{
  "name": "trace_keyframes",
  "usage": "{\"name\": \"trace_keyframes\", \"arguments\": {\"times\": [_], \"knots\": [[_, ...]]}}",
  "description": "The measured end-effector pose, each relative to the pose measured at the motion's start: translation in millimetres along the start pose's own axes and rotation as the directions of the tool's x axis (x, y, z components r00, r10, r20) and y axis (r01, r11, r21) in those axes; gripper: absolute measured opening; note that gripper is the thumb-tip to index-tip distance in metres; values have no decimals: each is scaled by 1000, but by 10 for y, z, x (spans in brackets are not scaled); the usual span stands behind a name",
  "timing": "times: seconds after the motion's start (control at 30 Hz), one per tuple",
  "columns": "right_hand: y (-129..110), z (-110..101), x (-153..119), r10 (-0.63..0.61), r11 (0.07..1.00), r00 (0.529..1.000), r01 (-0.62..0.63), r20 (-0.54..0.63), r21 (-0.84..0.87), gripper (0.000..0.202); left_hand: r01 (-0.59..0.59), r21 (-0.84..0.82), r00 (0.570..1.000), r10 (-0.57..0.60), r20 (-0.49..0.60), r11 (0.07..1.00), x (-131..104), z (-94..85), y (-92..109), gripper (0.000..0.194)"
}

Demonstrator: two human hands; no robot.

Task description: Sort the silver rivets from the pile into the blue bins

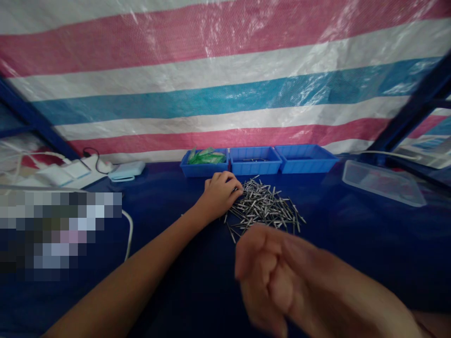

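A heap of thin metal pins (pixel 264 206), some looking thicker along part of their length, lies on the dark blue tabletop (pixel 183 291). My left hand (pixel 221 190) rests at the heap's left edge, fingers bent down and thumb side against the pins. Whatever its fingertips hold is hidden. Nearer to the camera, my right hand (pixel 268 277) is raised in front of the heap and slightly blurred. Its fingers are curled in toward the palm, and I cannot see what, if anything, is inside. It covers the heap's near edge.
Behind the heap stand three blue bins: one with green plastic packets (pixel 206 156), a middle bin (pixel 255 169) with a few pins, and a right bin (pixel 306 165). A clear plastic lid or tray (pixel 382 183) lies right. Left are a power strip (pixel 70 173), a light-blue case (pixel 127 171) and a white cable (pixel 130 230).
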State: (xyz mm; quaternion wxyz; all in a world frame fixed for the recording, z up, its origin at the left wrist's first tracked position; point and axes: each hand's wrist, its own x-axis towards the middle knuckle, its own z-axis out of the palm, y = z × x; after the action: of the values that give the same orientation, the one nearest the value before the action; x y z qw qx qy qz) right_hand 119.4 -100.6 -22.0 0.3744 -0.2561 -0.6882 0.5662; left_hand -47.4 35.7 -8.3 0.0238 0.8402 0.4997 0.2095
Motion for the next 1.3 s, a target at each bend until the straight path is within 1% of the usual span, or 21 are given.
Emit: {"name": "trace_keyframes", "arguments": {"times": [0.03,0.07,0.1,0.13,0.17,0.2,0.23,0.3,0.37,0.43,0.5,0.6,0.67,0.73,0.8,0.87,0.93,1.0,1.1,1.17,1.3], "knots": [[-193,-114,187,2,996,999,1,-43,88,40,-13,-6,999,12,-31,1000,-1,-9,18,15],[-328,-232,346,11,993,994,2,-110,116,34,-21,-20,998,20,-56,1000,-3,-21,38,16],[-400,-346,473,-27,995,978,47,-204,91,28,-20,-44,997,17,-77,999,-4,-36,60,16],[-415,-453,566,-39,998,958,49,-283,26,24,-13,-77,996,6,-93,997,-8,-52,82,16],[-384,-548,630,-53,998,930,36,-363,-52,25,-2,-120,994,-10,-106,993,-15,-69,104,17],[-326,-628,669,-80,990,907,23,-414,-141,27,7,-179,993,-29,-118,984,-27,-85,124,18],[-257,-691,690,-110,973,892,7,-439,-231,26,16,-254,991,-50,-127,967,-43,-98,144,21],[-136,-762,700,-166,917,896,-14,-413,-398,21,38,-440,985,-107,-133,897,-92,-118,181,26],[-78,-772,692,-201,842,918,-16,-342,-539,15,70,-625,976,-182,-118,777,-152,-125,222,24],[-76,-743,680,-224,778,930,-9,-291,-628,17,90,-755,964,-248,-98,649,-208,-121,271,21],[-100,-702,667,-237,756,933,1,-271,-654,18,91,-830,953,-290,-88,550,-247,-111,330,19],[-127,-658,649,-248,778,934,33,-258,-627,17,89,-878,946,-317,-74,470,-270,-102,415,17],[-121,-653,644,-239,804,932,33,-271,-594,16,88,-888,947,-314,-66,452,-273,-105,451,15],[-101,-665,649,-229,842,919,23,-320,-540,14,96,-888,950,-307,-53,449,-273,-109,466,13],[-78,-683,661,-216,896,897,26,-386,-443,13,122,-887,955,-298,-18,446,-277,-105,467,12],[-68,-695,672,-175,952,886,42,-430,-302,15,149,-892,959,-284,24,428,-284,-87,466,11],[-76,-695,678,-114,985,893,44,-435,-166,18,156,-903,963,-263,49,401,-293,-62,468,12],[-100,-681,676,-72,995,904,38,-421,-90,19,147,-907,967,-251,47,394,-300,-42,470,12],[-147,-654,666,-69,996,913,38,-402,-83,15,123,-895,967,-253,11,430,-304,-33,470,12],[-174,-644,660,-82,994,913,43,-399,-105,12,105,-894,968,-252,-9,435,-303,-38,469,14],[-198,-653,658,-123,986,913,67,-388,-156,11,116,-894,971,-237,11,433,-306,-57,473,18]]}}
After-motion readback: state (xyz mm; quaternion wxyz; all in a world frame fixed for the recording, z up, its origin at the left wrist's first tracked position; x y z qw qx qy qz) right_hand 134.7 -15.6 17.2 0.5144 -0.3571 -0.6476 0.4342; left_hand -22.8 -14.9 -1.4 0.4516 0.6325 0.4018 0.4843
